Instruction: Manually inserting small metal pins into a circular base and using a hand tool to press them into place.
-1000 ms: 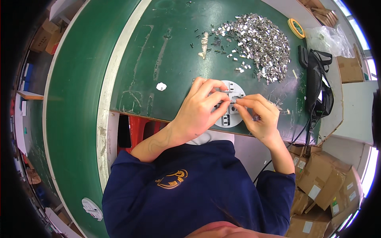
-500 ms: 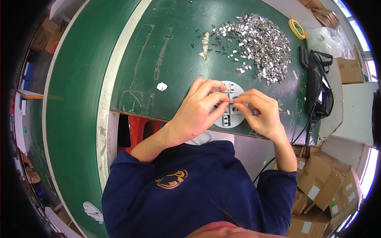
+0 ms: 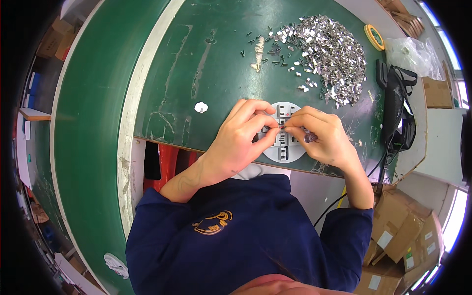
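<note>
Between my hands a round light-grey fixture plate (image 3: 293,156) lies near the table's front edge, with dark slots and small raised blocks on it. My left hand (image 3: 244,129) reaches over its left side, thumb and index finger pinched together near the middle. From the other side my right hand (image 3: 322,135) meets it, its fingertips also pinched over the plate's centre. Whatever sits between the fingertips is too small and covered to name. A dark, shiny object (image 3: 310,137) shows under the curled fingers of my right hand.
A heap of small shiny metal clips (image 3: 334,59) covers the far right of the green table (image 3: 221,64). A yellow tape roll (image 3: 374,37), a clear plastic bag (image 3: 415,56) and a black mesh bag (image 3: 399,108) lie along the right edge. A white scrap (image 3: 200,107) lies left.
My fingertips have shifted slightly left over the plate, uncovering more of its centre blocks. The right hand has drawn a little closer to the left. The view has moved slightly.
</note>
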